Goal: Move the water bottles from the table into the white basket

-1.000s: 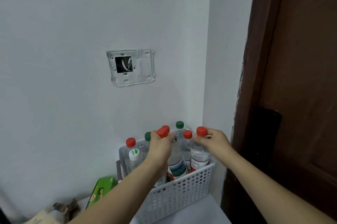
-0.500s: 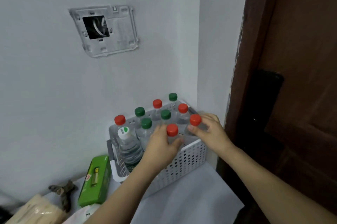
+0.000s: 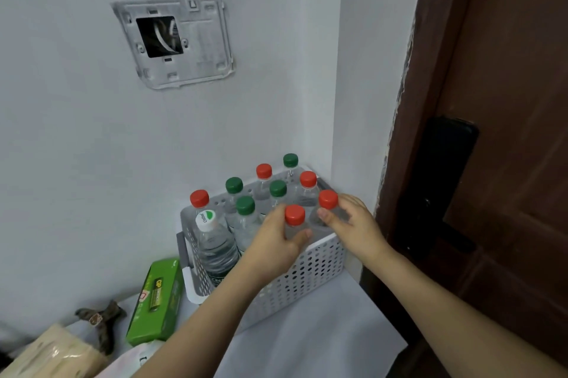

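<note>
A white perforated basket (image 3: 310, 277) stands on the table in the corner, filled with several upright clear water bottles with red and green caps. My left hand (image 3: 273, 242) grips the neck of a red-capped bottle (image 3: 295, 215) at the basket's front row. Just to its right, my right hand (image 3: 353, 224) holds another red-capped bottle (image 3: 328, 200) below its cap. Both of these bottles stand inside the basket. A white-capped bottle (image 3: 215, 242) fills the front left corner.
A green battery box (image 3: 156, 297) lies left of the basket, with a dark clip (image 3: 101, 319) and a tan packet (image 3: 55, 353) further left. A brown door (image 3: 507, 131) with a black handle (image 3: 442, 180) stands right. The white tabletop (image 3: 307, 344) extends in front.
Both hands have lowered their red-capped bottles down into the front row of the basket. The camera has tilted downward, so the wall plate sits higher in view.
</note>
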The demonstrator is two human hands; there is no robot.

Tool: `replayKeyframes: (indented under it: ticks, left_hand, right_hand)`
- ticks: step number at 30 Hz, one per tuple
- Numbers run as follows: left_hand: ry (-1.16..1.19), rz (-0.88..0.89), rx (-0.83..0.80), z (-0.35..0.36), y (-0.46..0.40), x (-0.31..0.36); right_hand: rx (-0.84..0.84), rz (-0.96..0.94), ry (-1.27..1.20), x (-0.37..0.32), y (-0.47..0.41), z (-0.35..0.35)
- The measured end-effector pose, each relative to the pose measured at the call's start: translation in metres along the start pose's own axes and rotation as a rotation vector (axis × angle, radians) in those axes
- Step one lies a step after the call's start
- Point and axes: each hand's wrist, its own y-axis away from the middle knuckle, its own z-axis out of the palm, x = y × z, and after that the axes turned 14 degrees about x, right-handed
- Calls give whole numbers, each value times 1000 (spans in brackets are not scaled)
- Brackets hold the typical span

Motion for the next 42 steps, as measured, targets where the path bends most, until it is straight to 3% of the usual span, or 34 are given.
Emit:
replayKeyframes:
  ticks: [4, 12, 15, 21, 32, 42]
  left_hand:
    - [-60, -34, 34, 3, 1, 4]
    - [-381, 26, 294, 10, 23, 38]
    - [-556, 212, 338, 12, 25, 75]
    - [-718, 554, 192, 46, 52, 172]
    - [-537, 901, 83, 114, 161, 270]
    - [-338, 979, -65, 124, 241, 294]
  right_hand:
    - [-91, 108, -47, -7, 5, -15]
    - [24, 82, 255, -46, 38, -93]
    - [92, 72, 312, -67, 53, -142]
    - [171, 120, 463, -100, 95, -243]
    - [349, 233, 733, -153, 215, -384]
    - [470, 373, 936, -221, 331, -418]
